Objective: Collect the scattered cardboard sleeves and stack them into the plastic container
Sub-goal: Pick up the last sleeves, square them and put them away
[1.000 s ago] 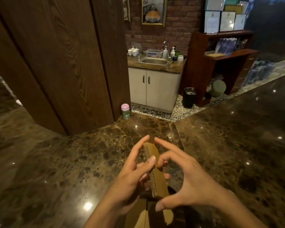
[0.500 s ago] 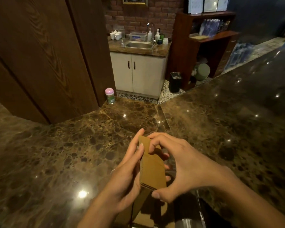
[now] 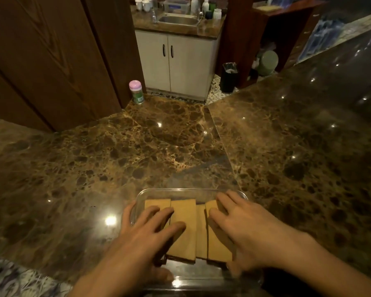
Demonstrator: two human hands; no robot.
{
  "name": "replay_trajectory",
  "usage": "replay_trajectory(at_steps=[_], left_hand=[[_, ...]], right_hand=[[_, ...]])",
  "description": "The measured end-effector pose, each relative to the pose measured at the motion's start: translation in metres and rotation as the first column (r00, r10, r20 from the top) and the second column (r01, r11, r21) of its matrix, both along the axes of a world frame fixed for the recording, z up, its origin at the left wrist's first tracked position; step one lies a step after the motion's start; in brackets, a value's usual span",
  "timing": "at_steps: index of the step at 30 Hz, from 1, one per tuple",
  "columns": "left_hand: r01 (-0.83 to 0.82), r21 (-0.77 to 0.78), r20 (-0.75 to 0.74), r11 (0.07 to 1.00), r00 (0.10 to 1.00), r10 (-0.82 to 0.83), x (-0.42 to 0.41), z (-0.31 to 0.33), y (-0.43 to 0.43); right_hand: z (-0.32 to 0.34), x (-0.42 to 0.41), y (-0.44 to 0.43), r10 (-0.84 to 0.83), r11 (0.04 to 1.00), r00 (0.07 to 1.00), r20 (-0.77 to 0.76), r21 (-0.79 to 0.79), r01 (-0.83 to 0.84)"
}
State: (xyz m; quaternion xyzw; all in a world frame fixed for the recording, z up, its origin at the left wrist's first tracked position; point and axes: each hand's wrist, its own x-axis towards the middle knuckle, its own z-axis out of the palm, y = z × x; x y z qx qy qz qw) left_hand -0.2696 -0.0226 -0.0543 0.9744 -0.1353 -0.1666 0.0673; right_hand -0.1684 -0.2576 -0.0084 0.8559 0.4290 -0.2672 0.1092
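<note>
Legible text: none you can read. Jar point(image 3: 136, 92) on the surface point(image 3: 94, 157): green label, print too small and blurred.

Two bare hands, palms down, side by side.
Forearms enter from the bottom edge; left hand point(image 3: 146, 234) fingers straight and spread, pointing forward; right hand point(image 3: 244, 228) fingers extended, angled slightly inward.

dim warm light, glare spots on counter point(image 3: 137, 151) (edges warped)
</note>
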Motion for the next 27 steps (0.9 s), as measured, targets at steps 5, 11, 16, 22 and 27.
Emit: replay_trajectory(at_steps=[5, 11, 16, 22, 27], left_hand=[[0.004, 0.0, 0.005, 1.0, 1.0, -0.004, -0.005, -0.003, -0.004], [-0.087, -0.003, 0.07, 0.996, 0.994, 0.087, -0.007, -0.01, -0.005], [-0.055, 0.003, 0.108, 0.998, 0.993, 0.055, -0.007, -0.02, 0.001], [-0.079, 0.036, 0.083, 0.996, 0.994, 0.075, -0.004, -0.023, -0.002], [-0.087, 0.061, 0.094, 0.994, 0.992, 0.081, -0.003, -0.019, -0.002]], right_hand=[[-0.03, -0.012, 0.008, -0.06, 0.994, 0.998, -0.002, 0.093, 0.06], [-0.052, -0.018, 0.007, -0.092, 0.989, 0.996, 0.019, 0.121, 0.089], [-0.057, -0.021, 0.002, -0.134, 0.978, 0.991, 0.01, 0.162, 0.131], [-0.054, -0.021, 0.0, -0.157, 0.968, 0.988, -0.004, 0.199, 0.155], [-0.049, -0.02, 0.005, -0.165, 0.976, 0.986, -0.025, 0.142, 0.167]])
